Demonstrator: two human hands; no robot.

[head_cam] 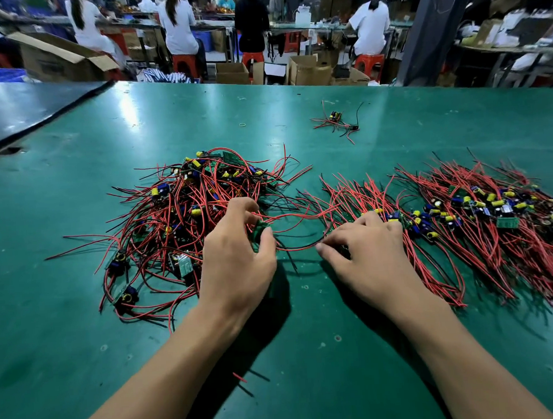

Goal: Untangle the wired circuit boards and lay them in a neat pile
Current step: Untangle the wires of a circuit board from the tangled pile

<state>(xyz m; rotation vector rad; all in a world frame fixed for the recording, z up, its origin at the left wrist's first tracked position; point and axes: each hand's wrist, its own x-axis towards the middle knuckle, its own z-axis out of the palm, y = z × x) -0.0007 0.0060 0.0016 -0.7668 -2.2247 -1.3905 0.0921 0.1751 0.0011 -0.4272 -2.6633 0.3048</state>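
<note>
Left hand [236, 253] is at the right edge of the tangled heap [185, 214], thumb and curled fingers pinching one small green board [259, 231]. I grip the board itself because pulling on a lead would likely just cinch the knot. Right hand [364, 252] is low over the bench [136, 120], fingers curled, thumb and forefinger closed on the far end of the black lead [298, 247] that bows between my hands. What else is under that palm, can't tell. Holding both ends keeps that lead off the others. The red lead [288, 215] from the same board runs right, over toward the sorted side, so my read is this unit is mostly free of the heap. The heap sits left and the sorted pile [480, 218] right, boards lined up in a band with leads fanned toward and away from me. Same orientation means they stack flat and don't re-knot. A second, smaller row begins right by my right hand, and this board probably goes there. A small stray cluster [336, 119] lies well apart further up the bench, with a rubber band [243, 125] near it, likely for bundling. Progress: the heap looks sizeable, and the sorted side looks bigger. Risk: loops in the heap snagging as I lift, dragging neighbours along.
</note>
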